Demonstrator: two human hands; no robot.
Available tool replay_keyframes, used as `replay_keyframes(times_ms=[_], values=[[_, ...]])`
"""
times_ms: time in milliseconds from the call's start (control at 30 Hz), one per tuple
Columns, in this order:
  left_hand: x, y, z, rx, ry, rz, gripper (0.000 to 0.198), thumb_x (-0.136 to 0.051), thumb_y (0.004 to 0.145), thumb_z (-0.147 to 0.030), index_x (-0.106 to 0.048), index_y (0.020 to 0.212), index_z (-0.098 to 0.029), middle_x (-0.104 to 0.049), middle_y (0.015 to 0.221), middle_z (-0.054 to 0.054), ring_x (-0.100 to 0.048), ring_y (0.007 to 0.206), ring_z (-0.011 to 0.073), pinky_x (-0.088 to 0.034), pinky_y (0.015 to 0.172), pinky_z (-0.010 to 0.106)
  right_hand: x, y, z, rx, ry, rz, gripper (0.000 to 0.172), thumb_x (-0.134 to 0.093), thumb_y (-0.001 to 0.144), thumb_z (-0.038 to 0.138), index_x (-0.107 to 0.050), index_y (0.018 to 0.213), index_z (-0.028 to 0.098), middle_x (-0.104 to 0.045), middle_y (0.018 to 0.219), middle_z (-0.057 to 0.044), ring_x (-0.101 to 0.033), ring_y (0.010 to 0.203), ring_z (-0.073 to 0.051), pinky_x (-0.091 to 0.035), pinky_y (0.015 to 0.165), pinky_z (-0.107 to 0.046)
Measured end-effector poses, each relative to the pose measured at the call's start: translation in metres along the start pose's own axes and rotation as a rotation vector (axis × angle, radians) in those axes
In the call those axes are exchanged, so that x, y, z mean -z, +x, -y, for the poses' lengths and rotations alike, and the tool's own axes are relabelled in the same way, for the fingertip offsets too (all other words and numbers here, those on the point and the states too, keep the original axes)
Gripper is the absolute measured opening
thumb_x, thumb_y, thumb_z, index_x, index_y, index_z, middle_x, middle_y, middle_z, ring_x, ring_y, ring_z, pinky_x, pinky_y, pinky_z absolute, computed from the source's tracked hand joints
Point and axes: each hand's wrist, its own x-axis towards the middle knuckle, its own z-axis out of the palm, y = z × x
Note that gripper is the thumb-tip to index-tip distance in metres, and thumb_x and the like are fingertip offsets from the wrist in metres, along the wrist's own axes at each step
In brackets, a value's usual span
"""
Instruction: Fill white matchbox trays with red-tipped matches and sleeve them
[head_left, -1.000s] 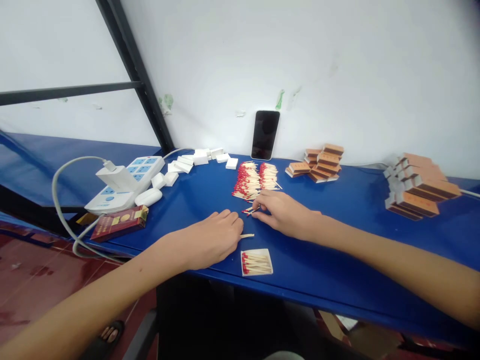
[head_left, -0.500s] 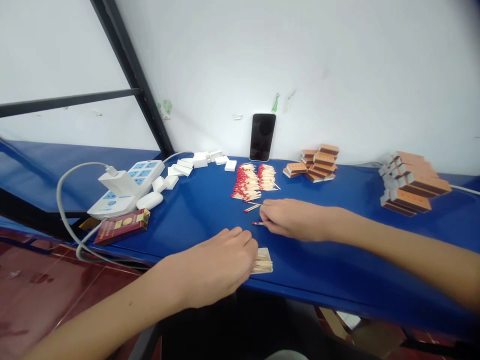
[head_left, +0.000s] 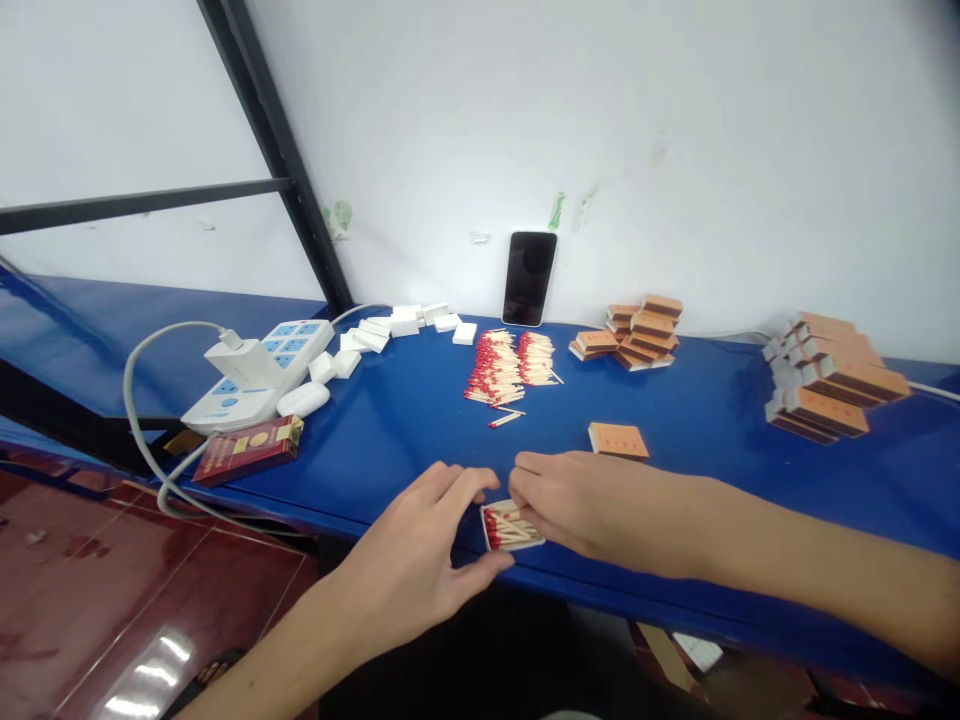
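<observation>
Surface: a blue counter [head_left: 420, 420] runs along a white wall.
Tray: a small white match tray [head_left: 512, 527], full of red-tipped matches, lies flat at the counter's near edge, at 6 o'clock in the view.
Left hand: the left hand [head_left: 424, 560] brackets the tray's left end with thumb and fingers apart, at or just beside its rim.
Right hand: the right hand [head_left: 592, 505] rests on the tray's right end with its fingers together. I cannot tell whether it pinches anything.
Handling: probably very light thin card that crushes easily, and the loose matches would spill if it tips. Best held by the long side walls and kept level.
Sleeve: an orange sleeve [head_left: 618, 440] lies at 1 o'clock from the tray.
Heap: a match heap [head_left: 506, 365] lies at 12 o'clock.
Far: a phone [head_left: 529, 278] leans on the wall at 12, a matchbox stack [head_left: 637, 330] sits at 1, and a power strip [head_left: 259, 370] at 10.
</observation>
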Motion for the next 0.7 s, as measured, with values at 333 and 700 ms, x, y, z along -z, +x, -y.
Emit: replay_keyframes(times_ms=[333, 700], values=[[-0.024, -0.009, 0.013, -0.138, -0.086, -0.243, 0.015, -0.068, 0.090, -0.029, -0.069, 0.104, -0.022, -0.072, 0.103, 0.005, -0.062, 0.088, 0.0196, -0.053, 0.082, 0.036, -0.015, 0.004, 0.003, -0.146, 0.262, -0.183, 0.014, -0.051, 0.096, 0.014, -0.064, 0.091, 0.017, -0.064, 0.091, -0.005, -0.060, 0.084, -0.016, -0.046, 0.070, -0.027], [-0.017, -0.009, 0.021, -0.155, 0.106, -0.182, 0.024, -0.061, 0.095, -0.028, -0.063, 0.119, -0.022, -0.070, 0.114, 0.007, -0.059, 0.097, 0.0225, -0.047, 0.088, 0.041, -0.033, 0.026, -0.069, -0.441, 0.205, -0.254, 0.020, -0.049, 0.098, 0.025, -0.065, 0.099, 0.012, -0.065, 0.102, -0.013, -0.060, 0.092, -0.022, -0.044, 0.081, -0.033]])
